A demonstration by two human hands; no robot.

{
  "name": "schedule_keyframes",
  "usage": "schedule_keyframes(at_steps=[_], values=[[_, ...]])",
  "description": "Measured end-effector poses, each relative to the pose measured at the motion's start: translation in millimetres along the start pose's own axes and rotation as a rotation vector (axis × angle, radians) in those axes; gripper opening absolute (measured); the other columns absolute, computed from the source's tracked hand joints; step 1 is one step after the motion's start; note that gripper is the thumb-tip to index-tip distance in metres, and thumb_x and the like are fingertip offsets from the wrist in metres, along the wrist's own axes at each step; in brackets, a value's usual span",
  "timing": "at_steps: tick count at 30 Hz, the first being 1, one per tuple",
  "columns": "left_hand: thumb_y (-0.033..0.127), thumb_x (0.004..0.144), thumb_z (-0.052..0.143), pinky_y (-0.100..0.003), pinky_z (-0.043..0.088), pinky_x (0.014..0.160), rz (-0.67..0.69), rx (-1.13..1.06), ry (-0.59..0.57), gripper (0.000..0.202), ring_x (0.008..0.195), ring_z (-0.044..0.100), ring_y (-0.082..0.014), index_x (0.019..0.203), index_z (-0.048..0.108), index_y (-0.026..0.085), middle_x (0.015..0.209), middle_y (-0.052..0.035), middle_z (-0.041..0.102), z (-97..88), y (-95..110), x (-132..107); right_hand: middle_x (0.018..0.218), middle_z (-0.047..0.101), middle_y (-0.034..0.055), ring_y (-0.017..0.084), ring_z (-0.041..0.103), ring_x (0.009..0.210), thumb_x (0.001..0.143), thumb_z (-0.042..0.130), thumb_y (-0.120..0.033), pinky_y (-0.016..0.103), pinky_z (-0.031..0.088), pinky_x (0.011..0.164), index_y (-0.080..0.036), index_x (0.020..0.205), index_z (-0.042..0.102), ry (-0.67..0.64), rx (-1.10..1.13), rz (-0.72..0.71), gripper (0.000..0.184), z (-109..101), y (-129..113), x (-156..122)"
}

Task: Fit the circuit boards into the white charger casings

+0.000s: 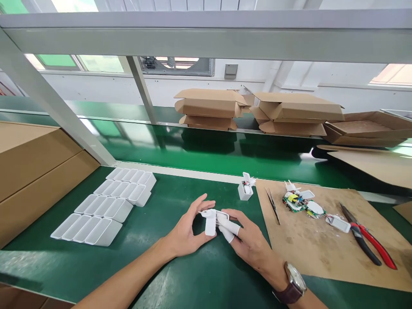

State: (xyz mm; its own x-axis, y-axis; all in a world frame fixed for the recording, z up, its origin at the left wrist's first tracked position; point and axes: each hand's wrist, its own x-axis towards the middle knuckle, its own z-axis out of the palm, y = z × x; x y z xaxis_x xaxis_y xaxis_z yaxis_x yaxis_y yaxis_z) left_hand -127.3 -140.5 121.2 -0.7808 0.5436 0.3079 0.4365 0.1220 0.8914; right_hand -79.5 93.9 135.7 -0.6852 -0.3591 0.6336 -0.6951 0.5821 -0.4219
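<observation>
My left hand [188, 229] and my right hand [247, 240] meet over the green bench, both closed on a small white plastic charger case [210, 222] held upright between them. White fingertip covers sit on two fingers of my right hand, and a brown-strapped watch [294, 283] is on that wrist. Just beyond the hands stands another white case [245, 189] with its lid open. To the left lie rows of several empty white case shells [106, 206].
A brown board [305, 244] on the right carries tweezers [273, 206], loose circuit boards and white parts [302, 201], and red-handled pliers [370, 240]. A large cardboard box [35, 171] stands at the left. Flat cartons [257, 111] are stacked beyond the green conveyor belt [209, 152].
</observation>
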Motion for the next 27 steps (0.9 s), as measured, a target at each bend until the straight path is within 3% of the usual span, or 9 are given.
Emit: schedule_keyframes(at_steps=[6, 9, 14, 17, 21, 27], values=[[0.045, 0.091, 0.078, -0.056, 0.051, 0.113, 0.076, 0.066, 0.095, 0.095, 0.136, 0.06, -0.0322, 0.163, 0.018, 0.033, 0.15, -0.016, 0.057, 5.1, -2, 1, 0.117, 0.067, 0.0121, 0.022, 0.071, 0.101, 0.092, 0.05, -0.002, 0.035, 0.066, 0.083, -0.023, 0.117, 0.064, -0.102, 0.03, 0.043, 0.036, 7, 2, 0], [0.052, 0.089, 0.079, -0.054, 0.055, 0.107, 0.124, 0.103, 0.106, 0.098, 0.131, 0.064, -0.0331, 0.163, 0.019, 0.033, 0.146, -0.0166, 0.059, 2.9, -2, 4, 0.116, 0.067, 0.0131, 0.023, 0.07, 0.101, 0.091, 0.051, -0.002, 0.036, 0.066, 0.08, -0.022, 0.117, 0.064, -0.071, 0.017, 0.034, 0.035, 13, 6, 0], [0.055, 0.081, 0.084, -0.057, 0.055, 0.108, 0.36, 0.268, 0.076, 0.101, 0.134, 0.059, -0.0368, 0.162, 0.029, 0.03, 0.151, -0.0199, 0.05, -5.1, 1, 8, 0.123, 0.065, 0.0126, 0.023, 0.069, 0.107, 0.092, 0.053, -0.003, 0.036, 0.065, 0.084, -0.024, 0.121, 0.063, -0.018, 0.063, 0.035, 0.037, 10, 2, -1], [0.043, 0.086, 0.083, -0.053, 0.057, 0.104, 0.448, 0.35, 0.082, 0.081, 0.136, 0.056, -0.0362, 0.154, 0.043, 0.026, 0.153, -0.0212, 0.045, -5.5, 6, 9, 0.119, 0.066, 0.0125, 0.024, 0.07, 0.104, 0.091, 0.053, -0.002, 0.038, 0.065, 0.084, -0.023, 0.119, 0.064, -0.092, 0.043, 0.037, 0.037, 10, 0, -2], [0.021, 0.093, 0.074, -0.042, 0.061, 0.095, 0.341, 0.35, 0.113, 0.042, 0.114, 0.068, -0.0257, 0.131, 0.057, 0.021, 0.123, -0.0138, 0.066, -4.2, 10, 8, 0.121, 0.068, 0.0135, 0.025, 0.071, 0.106, 0.095, 0.051, -0.006, 0.041, 0.066, 0.086, -0.023, 0.131, 0.055, -0.069, -0.026, 0.048, 0.039, 13, -1, -3], [0.013, 0.092, 0.069, -0.036, 0.06, 0.091, 0.296, 0.311, 0.109, 0.029, 0.104, 0.069, -0.0203, 0.116, 0.056, 0.023, 0.112, -0.0084, 0.068, -5.3, 9, 8, 0.117, 0.069, 0.0152, 0.028, 0.071, 0.101, 0.096, 0.051, -0.008, 0.041, 0.067, 0.081, -0.018, 0.126, 0.054, -0.084, -0.079, 0.03, 0.032, 13, -4, -2]])
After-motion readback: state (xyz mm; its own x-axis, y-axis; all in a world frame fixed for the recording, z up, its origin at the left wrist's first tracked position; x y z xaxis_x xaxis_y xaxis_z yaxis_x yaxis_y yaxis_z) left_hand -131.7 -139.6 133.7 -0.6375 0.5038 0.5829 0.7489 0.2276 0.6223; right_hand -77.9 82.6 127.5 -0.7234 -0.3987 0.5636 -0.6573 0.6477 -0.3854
